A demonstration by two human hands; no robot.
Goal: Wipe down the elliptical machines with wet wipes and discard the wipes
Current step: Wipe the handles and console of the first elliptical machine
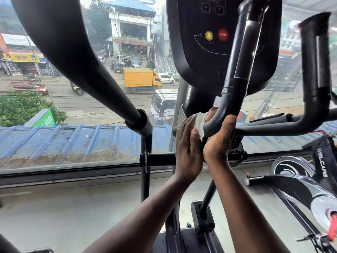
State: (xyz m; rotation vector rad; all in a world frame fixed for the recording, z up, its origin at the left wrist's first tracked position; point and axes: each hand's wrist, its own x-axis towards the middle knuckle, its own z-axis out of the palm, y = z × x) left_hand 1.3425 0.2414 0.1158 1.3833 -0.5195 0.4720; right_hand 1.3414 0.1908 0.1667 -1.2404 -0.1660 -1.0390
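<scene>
Both hands are raised to the lower bend of the elliptical machine's fixed handlebar (221, 114), directly beneath the console (217, 39). The left hand (187, 152) is flattened, fingers extended and close together, pressing a white wet wipe (200, 123) against the left side of the bend; the wipe is bunched between this palm and the tube, with a folded edge showing beside the thumb. The right hand (218, 141) is wrapped around the same bend from below and from the right, thumb over the top of the tube, closed on the bar itself; whether it also touches the wipe cannot be told. The 2 hands are touching at the heels of the palms. The console carries 1 yellow button (209, 35) and 1 red button marked STOP (223, 34), side by side near its lower edge. A thick black moving arm (76, 52) of the machine runs diagonally from the upper left corner down to a joint left of the hands. A second grip (317, 57) stands upright toward the right edge. Part of a neighbouring machine marked WELCARE (321, 165) occupies the lower right corner. The machine faces a large window (91, 110) over a street with traffic.
</scene>
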